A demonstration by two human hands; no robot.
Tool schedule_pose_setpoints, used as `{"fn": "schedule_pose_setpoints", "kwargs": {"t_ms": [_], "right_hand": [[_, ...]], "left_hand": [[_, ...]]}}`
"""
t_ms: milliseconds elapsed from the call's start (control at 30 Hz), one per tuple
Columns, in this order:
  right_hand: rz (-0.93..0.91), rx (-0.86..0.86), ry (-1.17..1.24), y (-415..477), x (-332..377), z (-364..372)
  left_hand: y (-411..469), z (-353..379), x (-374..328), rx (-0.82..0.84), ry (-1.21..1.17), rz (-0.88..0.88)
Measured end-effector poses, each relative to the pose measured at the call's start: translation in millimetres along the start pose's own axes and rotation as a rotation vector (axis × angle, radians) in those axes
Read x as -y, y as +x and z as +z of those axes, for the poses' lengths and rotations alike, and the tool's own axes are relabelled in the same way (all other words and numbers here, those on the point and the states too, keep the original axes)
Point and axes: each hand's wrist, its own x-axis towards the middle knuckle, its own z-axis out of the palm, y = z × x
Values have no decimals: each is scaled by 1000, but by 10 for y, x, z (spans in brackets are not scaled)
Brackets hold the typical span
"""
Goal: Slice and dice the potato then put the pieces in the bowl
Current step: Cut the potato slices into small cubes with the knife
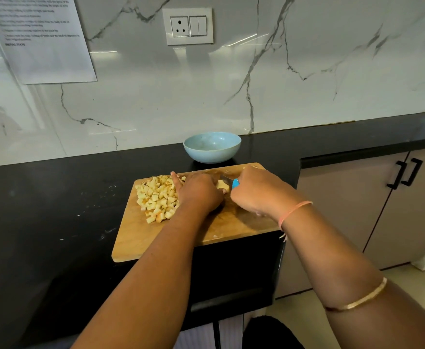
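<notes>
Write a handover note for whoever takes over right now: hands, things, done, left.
Left hand: holds the uncut potato chunk down on the cutting board, index finger straight out.
Right hand: grips the blue-handled knife, blade at the chunk.
Diced potato pile: on the board's left part.
Bowl: on the counter just behind the board, nothing in it.
Done: most of the dicing.
Left: dice this chunk, then move all the pieces into the bowl.
</notes>
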Motion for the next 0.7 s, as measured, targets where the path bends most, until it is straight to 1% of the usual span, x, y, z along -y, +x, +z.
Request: {"fn": "schedule_pose_setpoints", "kwargs": {"t_ms": [200, 367, 467, 567, 700], "right_hand": [[-6, 8, -24, -386, -166, 53], [-22, -32, -43, -538, -237, 3], [-30, -71, -13, -454, -187, -20], [-35, -110, -13, -291, -100, 14], [-12, -76, -28, -94, -9, 128]], "left_hand": [[18, 17, 4, -3, -36, -5], [-3, -6, 17, 17, -47, 33], [-21, -38, 18, 28, -50, 12], [-19, -34, 19, 2, -96, -26], [-28, -17, 24, -26, -147, -69]]}}
